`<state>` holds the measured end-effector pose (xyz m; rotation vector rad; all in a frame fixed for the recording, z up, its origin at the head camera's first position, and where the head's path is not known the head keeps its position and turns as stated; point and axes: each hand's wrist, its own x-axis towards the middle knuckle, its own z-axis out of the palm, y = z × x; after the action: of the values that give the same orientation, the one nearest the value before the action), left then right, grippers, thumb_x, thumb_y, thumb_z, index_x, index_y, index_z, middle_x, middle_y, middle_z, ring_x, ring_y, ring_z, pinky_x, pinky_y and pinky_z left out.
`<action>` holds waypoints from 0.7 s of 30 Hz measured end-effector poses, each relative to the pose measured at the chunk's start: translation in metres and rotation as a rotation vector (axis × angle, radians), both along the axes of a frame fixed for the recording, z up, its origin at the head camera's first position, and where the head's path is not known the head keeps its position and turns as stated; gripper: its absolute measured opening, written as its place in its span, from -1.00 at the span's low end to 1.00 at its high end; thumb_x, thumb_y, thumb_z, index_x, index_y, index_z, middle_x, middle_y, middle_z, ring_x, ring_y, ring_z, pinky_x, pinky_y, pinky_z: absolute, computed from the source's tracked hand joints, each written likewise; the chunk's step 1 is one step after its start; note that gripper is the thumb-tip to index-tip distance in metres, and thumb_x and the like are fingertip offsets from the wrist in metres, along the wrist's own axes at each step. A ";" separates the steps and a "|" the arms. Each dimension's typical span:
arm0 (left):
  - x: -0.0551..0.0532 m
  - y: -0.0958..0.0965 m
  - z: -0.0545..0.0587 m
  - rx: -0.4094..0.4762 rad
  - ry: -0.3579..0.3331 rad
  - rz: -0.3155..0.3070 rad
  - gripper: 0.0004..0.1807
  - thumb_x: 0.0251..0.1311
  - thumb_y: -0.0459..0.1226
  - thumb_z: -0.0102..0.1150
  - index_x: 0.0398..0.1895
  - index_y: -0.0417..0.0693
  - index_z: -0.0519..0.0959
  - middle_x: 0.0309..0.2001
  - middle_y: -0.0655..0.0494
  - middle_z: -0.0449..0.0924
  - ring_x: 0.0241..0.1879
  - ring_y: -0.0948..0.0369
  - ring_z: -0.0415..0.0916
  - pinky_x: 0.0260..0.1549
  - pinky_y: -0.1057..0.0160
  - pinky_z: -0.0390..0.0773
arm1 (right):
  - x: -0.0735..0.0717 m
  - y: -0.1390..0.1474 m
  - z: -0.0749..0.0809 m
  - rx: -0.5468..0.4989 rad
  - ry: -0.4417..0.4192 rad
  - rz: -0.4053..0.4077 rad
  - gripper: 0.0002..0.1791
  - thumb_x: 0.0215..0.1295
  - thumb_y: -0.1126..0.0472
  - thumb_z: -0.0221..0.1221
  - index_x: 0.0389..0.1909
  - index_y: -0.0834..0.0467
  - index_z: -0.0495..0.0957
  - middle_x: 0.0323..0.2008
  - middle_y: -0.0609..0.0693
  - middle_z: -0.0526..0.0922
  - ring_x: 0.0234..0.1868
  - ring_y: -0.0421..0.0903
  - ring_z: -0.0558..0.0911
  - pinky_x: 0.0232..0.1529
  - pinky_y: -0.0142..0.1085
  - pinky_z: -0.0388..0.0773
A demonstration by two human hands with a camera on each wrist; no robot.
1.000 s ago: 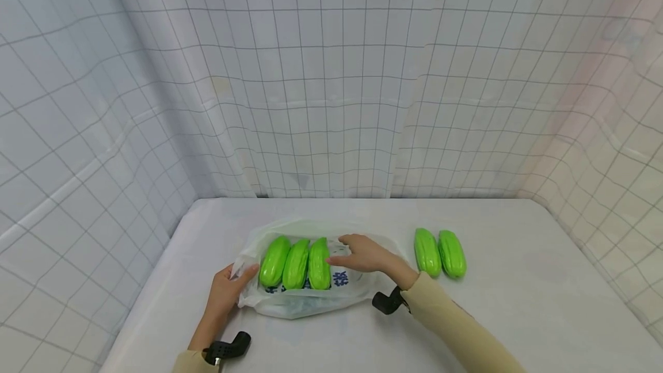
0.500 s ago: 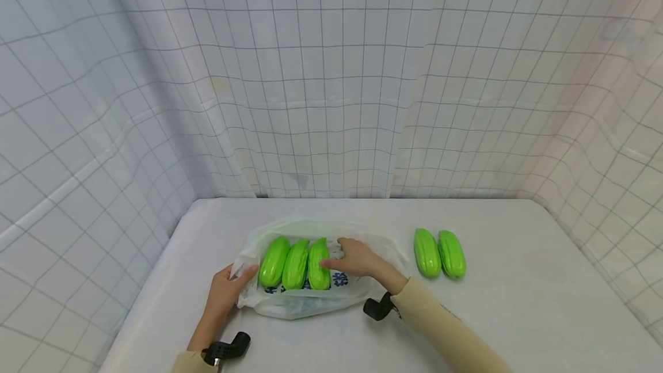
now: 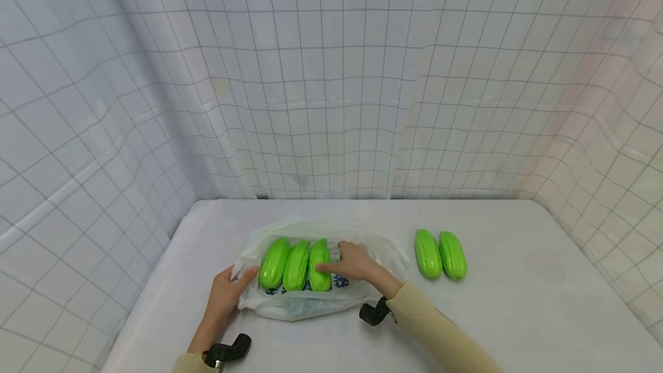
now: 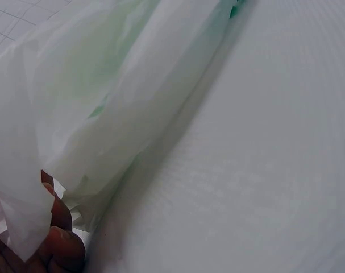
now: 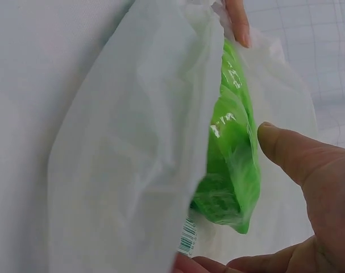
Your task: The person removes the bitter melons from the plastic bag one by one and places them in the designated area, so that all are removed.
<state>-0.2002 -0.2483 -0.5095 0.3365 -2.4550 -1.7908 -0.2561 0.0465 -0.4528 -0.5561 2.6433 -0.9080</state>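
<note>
Head view: the left hand [image 3: 225, 289] pinches the near left edge of a white plastic bag [image 3: 292, 308], thumb over the rim and the other fingers around the outside; the right hand [image 3: 357, 262] reaches into the same bag, thumb and forefinger spread wide apart, gripping nothing that shows. Three green packets lie side by side in the bag between the hands: the first packet [image 3: 274, 262] is just beside the left thumb; the middle packet [image 3: 296, 265] comes next; the third packet [image 3: 318, 253] is nearest the right hand, whose thumb lies across it. The right wrist view shows that thumb's tip at the shiny packet's edge, though I cannot tell whether it presses; a barcode [image 5: 187, 236] shows on the bag above the right hand's lower fingers. Blue print [image 3: 340, 281] shows inside the bag below the right hand; two more packets lie on the table [image 3: 518, 304] to the right of the right hand, a loose packet [image 3: 428, 254] nearer to it and an outer packet [image 3: 453, 255] just beside that; a checked curtain [image 3: 331, 102] hangs beyond both hands.
</note>
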 end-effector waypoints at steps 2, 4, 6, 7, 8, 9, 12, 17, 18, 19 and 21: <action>0.000 0.000 0.000 -0.006 -0.005 -0.003 -0.34 0.12 0.08 0.27 0.02 -0.33 0.51 -0.16 -0.11 0.58 -0.34 0.18 0.47 -0.37 0.30 0.46 | 0.000 0.000 -0.002 -0.005 -0.004 -0.006 -0.03 0.15 -0.24 0.22 0.26 0.49 0.22 0.17 0.35 0.38 0.15 0.23 0.41 0.04 0.02 0.39; 0.000 0.000 0.000 -0.011 -0.007 -0.003 -0.32 0.12 0.09 0.27 0.03 -0.34 0.50 -0.15 -0.12 0.58 -0.33 0.18 0.47 -0.37 0.30 0.47 | 0.000 -0.001 -0.003 -0.014 -0.003 -0.011 -0.02 0.15 -0.24 0.23 0.26 0.50 0.21 0.18 0.37 0.37 0.16 0.24 0.40 0.05 0.03 0.38; 0.000 0.000 0.001 -0.016 -0.008 -0.003 -0.31 0.12 0.09 0.26 0.04 -0.35 0.49 -0.15 -0.12 0.58 -0.33 0.18 0.47 -0.37 0.30 0.47 | 0.000 -0.001 -0.005 -0.019 0.004 -0.012 -0.02 0.15 -0.23 0.23 0.26 0.50 0.20 0.18 0.38 0.36 0.16 0.25 0.40 0.05 0.04 0.38; 0.000 0.000 0.001 -0.014 -0.008 -0.004 -0.32 0.12 0.09 0.26 0.04 -0.35 0.49 -0.14 -0.12 0.58 -0.33 0.18 0.47 -0.37 0.30 0.47 | 0.000 -0.002 -0.006 -0.021 0.006 -0.011 -0.02 0.15 -0.23 0.23 0.26 0.51 0.20 0.18 0.38 0.36 0.17 0.25 0.39 0.06 0.04 0.38; 0.000 0.000 0.001 -0.013 -0.007 -0.004 -0.32 0.13 0.08 0.26 0.04 -0.35 0.49 -0.14 -0.12 0.58 -0.33 0.18 0.47 -0.37 0.30 0.47 | -0.001 -0.002 -0.006 -0.023 0.007 -0.011 -0.02 0.16 -0.23 0.22 0.26 0.51 0.20 0.18 0.38 0.36 0.17 0.25 0.39 0.06 0.03 0.38; 0.000 0.000 0.001 -0.012 -0.007 -0.003 -0.32 0.13 0.08 0.27 0.04 -0.36 0.49 -0.14 -0.12 0.59 -0.33 0.18 0.47 -0.37 0.29 0.47 | -0.001 -0.002 -0.007 -0.026 0.010 -0.010 -0.02 0.16 -0.23 0.22 0.25 0.51 0.20 0.17 0.38 0.36 0.16 0.25 0.40 0.06 0.03 0.38; 0.000 0.000 0.001 -0.009 -0.007 0.000 -0.34 0.13 0.07 0.27 0.03 -0.35 0.50 -0.15 -0.12 0.59 -0.34 0.18 0.48 -0.37 0.29 0.47 | -0.001 -0.003 -0.009 -0.035 0.007 -0.010 -0.03 0.16 -0.23 0.22 0.25 0.51 0.22 0.16 0.38 0.37 0.14 0.24 0.42 0.05 0.01 0.39; -0.001 0.001 0.001 -0.010 -0.009 0.009 -0.35 0.12 0.07 0.28 0.01 -0.34 0.51 -0.18 -0.11 0.59 -0.36 0.19 0.48 -0.39 0.30 0.47 | -0.001 -0.005 -0.011 -0.054 -0.005 -0.012 -0.03 0.15 -0.23 0.23 0.24 0.51 0.23 0.14 0.38 0.39 0.12 0.23 0.45 0.03 0.00 0.41; -0.001 0.001 0.002 -0.012 -0.008 0.008 -0.35 0.13 0.07 0.27 0.01 -0.35 0.50 -0.18 -0.11 0.59 -0.37 0.19 0.47 -0.40 0.30 0.47 | -0.001 -0.005 -0.011 -0.061 -0.009 -0.012 -0.03 0.15 -0.23 0.23 0.24 0.51 0.23 0.15 0.38 0.39 0.12 0.23 0.44 0.04 0.00 0.41; 0.000 0.001 0.002 -0.012 -0.009 0.008 -0.35 0.13 0.07 0.27 0.01 -0.35 0.50 -0.19 -0.11 0.59 -0.37 0.19 0.48 -0.40 0.30 0.48 | -0.001 -0.005 -0.011 -0.068 -0.012 -0.012 -0.03 0.15 -0.23 0.23 0.24 0.52 0.22 0.15 0.39 0.39 0.13 0.23 0.43 0.05 0.00 0.40; 0.000 0.001 0.003 -0.012 -0.007 0.006 -0.35 0.14 0.06 0.27 0.02 -0.37 0.50 -0.19 -0.11 0.59 -0.37 0.20 0.47 -0.41 0.30 0.47 | 0.000 -0.006 -0.010 -0.089 -0.018 -0.010 -0.03 0.16 -0.22 0.23 0.24 0.52 0.22 0.16 0.40 0.37 0.15 0.25 0.41 0.06 0.02 0.39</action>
<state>-0.1998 -0.2469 -0.5066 0.3489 -2.4661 -1.7744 -0.2557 0.0408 -0.4633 -0.5527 2.6019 -1.0336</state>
